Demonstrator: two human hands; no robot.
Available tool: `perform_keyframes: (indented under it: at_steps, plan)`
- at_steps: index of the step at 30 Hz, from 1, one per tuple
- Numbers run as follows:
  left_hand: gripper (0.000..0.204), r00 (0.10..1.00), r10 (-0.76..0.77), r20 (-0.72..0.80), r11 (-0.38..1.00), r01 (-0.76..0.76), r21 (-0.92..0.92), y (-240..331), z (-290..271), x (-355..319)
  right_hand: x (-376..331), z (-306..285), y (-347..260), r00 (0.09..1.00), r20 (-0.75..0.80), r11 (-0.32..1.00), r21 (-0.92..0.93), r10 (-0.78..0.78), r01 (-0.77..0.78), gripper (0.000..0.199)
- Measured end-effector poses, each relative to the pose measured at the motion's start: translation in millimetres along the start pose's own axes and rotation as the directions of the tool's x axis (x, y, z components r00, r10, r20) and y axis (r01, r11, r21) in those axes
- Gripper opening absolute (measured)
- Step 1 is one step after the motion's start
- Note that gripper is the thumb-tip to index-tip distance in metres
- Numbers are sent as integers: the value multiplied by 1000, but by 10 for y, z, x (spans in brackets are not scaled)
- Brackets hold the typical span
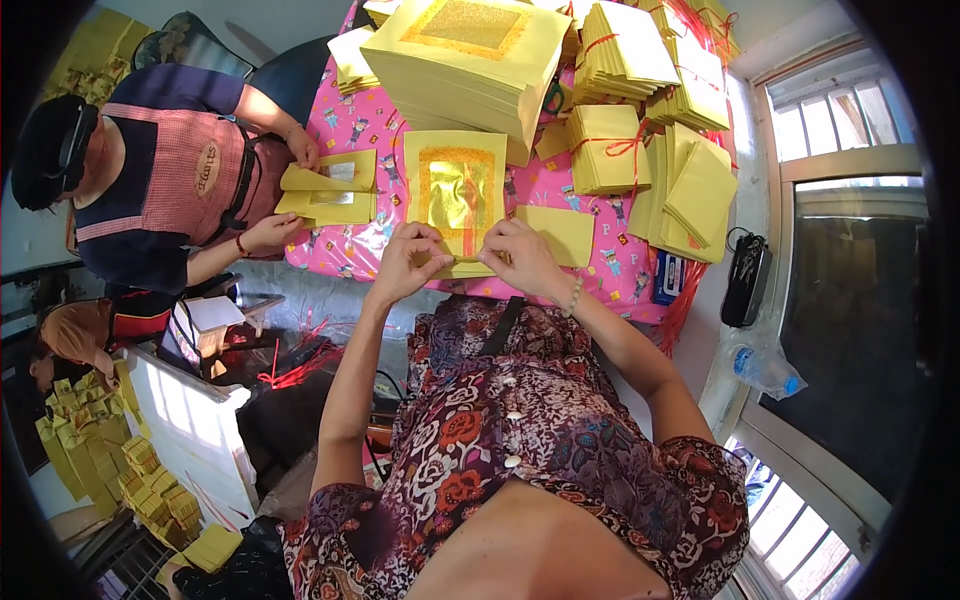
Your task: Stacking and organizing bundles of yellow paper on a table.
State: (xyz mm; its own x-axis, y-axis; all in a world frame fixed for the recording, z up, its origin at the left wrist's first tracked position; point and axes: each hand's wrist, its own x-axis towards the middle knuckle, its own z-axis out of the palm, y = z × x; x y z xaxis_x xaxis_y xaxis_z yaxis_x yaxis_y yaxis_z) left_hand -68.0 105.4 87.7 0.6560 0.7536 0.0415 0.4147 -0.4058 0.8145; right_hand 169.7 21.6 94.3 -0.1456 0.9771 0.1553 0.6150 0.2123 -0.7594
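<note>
A yellow paper sheet with a shiny gold foil square [456,190] lies in front of me, an orange printed border round the foil. My left hand [408,260] pinches its near left corner between thumb and fingers. At the near right corner my right hand [524,256], a beaded bracelet on the wrist, pinches the same sheet. The near edge seems slightly lifted or curled between the hands. Just right of my right hand is a plain yellow paper piece [560,236]. Behind the sheet rises a tall stack of yellow paper [450,75] with a gold patch on top.
A pink patterned tablecloth [340,245] covers the table. Bundles of yellow paper [610,150] tied with red string stand at the right. A co-worker's hands [290,190] fold yellow paper at the left. A plastic bottle [768,372] lies by the window.
</note>
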Motion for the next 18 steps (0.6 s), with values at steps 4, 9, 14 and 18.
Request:
perform_keyframes:
  at_steps: [4, 9, 14, 18]
  plan:
    - [16, 1000, -14, 3, 1000, 14, -5, -18, 11, -15, -13, 1, -20, 1000, 0, 1000, -4, 2, -2, 14]
    - [16, 1000, -17, 8, 1000, 17, -13, 3, 5, 4, -9, 1, -18, 1000, -12, 1000, -1, -5, 5, 14]
    - [17, 1000, -20, 13, 1000, 20, -24, -21, 13, 13, -2, 1, -20, 1000, 2, 1000, -3, 28, -28, 13]
    - [17, 1000, -19, -5, 1000, 19, -8, 16, -6, 22, 0, -34, -37, 997, -10, 997, -2, -75, 75, 14]
